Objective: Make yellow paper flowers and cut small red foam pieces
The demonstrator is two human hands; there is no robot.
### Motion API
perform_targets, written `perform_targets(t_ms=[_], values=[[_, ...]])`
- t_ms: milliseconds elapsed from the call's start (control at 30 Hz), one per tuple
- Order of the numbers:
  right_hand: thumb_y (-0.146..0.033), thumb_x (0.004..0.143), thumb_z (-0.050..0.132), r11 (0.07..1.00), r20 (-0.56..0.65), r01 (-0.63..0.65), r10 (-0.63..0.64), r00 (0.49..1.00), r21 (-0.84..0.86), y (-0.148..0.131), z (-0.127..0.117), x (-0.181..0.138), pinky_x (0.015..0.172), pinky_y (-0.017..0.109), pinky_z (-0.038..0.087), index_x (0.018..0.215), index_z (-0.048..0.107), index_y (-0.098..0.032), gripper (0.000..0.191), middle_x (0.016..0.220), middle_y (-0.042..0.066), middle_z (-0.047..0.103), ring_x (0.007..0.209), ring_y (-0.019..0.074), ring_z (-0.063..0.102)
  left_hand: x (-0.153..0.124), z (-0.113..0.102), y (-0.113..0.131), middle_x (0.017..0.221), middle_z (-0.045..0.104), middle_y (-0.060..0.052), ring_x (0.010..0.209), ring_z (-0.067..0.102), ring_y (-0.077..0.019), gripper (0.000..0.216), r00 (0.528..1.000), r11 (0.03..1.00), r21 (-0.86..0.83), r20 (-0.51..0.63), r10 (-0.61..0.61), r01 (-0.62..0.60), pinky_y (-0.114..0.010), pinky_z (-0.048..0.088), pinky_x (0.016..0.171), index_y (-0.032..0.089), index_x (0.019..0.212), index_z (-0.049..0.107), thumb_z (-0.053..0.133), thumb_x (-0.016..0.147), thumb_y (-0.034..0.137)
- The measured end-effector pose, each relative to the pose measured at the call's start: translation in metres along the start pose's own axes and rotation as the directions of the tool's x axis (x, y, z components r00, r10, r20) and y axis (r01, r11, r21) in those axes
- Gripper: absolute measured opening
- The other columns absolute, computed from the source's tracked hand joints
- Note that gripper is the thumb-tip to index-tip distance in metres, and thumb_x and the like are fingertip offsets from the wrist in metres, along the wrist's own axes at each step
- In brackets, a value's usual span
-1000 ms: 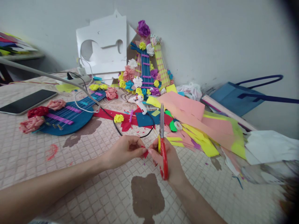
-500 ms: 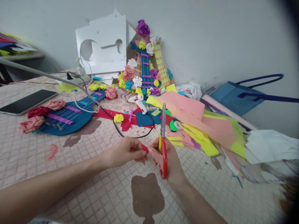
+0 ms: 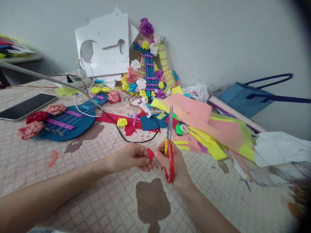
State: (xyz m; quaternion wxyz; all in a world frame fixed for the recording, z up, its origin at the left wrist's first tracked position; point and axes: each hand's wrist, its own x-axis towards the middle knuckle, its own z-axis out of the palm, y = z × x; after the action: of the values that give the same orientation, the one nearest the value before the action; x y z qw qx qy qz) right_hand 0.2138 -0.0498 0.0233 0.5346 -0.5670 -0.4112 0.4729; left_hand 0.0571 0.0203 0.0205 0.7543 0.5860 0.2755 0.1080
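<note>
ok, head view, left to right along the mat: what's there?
Phone → blue paper guitar → left hand → red paper scrap → red scissors in the right hand → pink and yellow paper sheets → blue bag

A white glue gun (image 3: pixel 143 105) lay on blue paper beside a black cable (image 3: pixel 126 137). Left of it lay a round blue paper guitar (image 3: pixel 65 121) and a dark tablet (image 3: pixel 25 106). Pink and yellow paper sheets (image 3: pixel 206 126) were piled to the right, before a blue bag (image 3: pixel 245 98).
</note>
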Motion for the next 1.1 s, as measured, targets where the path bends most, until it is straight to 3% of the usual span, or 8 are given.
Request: perform_targets(t_ms=[100,200,433,600,1100], values=[[-0.026,0.074,0.065,0.999,0.0,0.013,-0.013,1.0,0.052,0.0013,-0.0004,0.0009,0.04,0.02,0.039,0.08,0.043,-0.022,0.024,0.064,-0.009,0.047,0.043,0.0054,0.044,0.0004,0.0001,-0.0007,0.083,0.072,-0.005,0.071,0.067,-0.0125,0.031,0.999,1.0,-0.004,0.031,0.01,-0.01,-0.026,0.053,0.07,0.013,0.086,0.064,0.068,0.075,0.042],[-0.026,0.073,0.066,0.999,-0.003,0.004,-0.003,1.0,0.046,0.0001,-0.0001,0.0008,0.04,0.02,0.039,0.08,0.043,-0.022,0.024,0.063,-0.009,0.047,0.043,0.006,0.044,0.0008,0.0001,-0.0014,0.079,0.072,-0.005,0.068,0.067,-0.0125,0.03,1.0,1.0,-0.016,-0.014,0.021,-0.021,-0.026,0.053,0.067,0.013,0.08,0.062,0.068,0.075,0.042],[-0.027,0.071,0.066,1.0,-0.025,-0.018,0.018,1.0,0.021,-0.0013,0.0004,0.0006,0.041,0.02,0.04,0.079,0.044,-0.021,0.024,0.063,-0.008,0.047,0.044,0.0063,0.044,-0.0025,0.0013,0.0066,0.08,0.073,-0.005,0.067,0.067,-0.0123,0.032,0.997,0.992,-0.098,0.015,-0.079,0.08,-0.025,0.053,0.067,0.013,0.077,0.062,0.068,0.075,0.044],[-0.03,0.071,0.067,0.999,-0.029,-0.043,0.044,0.999,0.019,-0.0021,0.0012,-0.0002,0.041,0.02,0.039,0.081,0.044,-0.022,0.027,0.064,-0.008,0.048,0.043,0.0057,0.045,0.0014,0.0025,0.0018,0.075,0.072,-0.003,0.065,0.066,-0.0108,0.031,0.998,0.999,-0.052,-0.058,0.006,-0.009,-0.023,0.052,0.065,0.012,0.08,0.063,0.071,0.073,0.042],[-0.033,0.072,0.068,0.997,0.026,-0.063,0.061,0.998,0.045,-0.0012,0.0,-0.0015,0.041,0.019,0.04,0.08,0.048,-0.02,0.025,0.069,-0.006,0.049,0.046,0.0062,0.047,-0.0007,-0.0011,0.004,0.081,0.073,-0.004,0.067,0.066,-0.0113,0.024,0.996,0.982,-0.167,0.049,-0.076,0.083,-0.024,0.052,0.068,0.014,0.081,0.067,0.071,0.074,0.037]])
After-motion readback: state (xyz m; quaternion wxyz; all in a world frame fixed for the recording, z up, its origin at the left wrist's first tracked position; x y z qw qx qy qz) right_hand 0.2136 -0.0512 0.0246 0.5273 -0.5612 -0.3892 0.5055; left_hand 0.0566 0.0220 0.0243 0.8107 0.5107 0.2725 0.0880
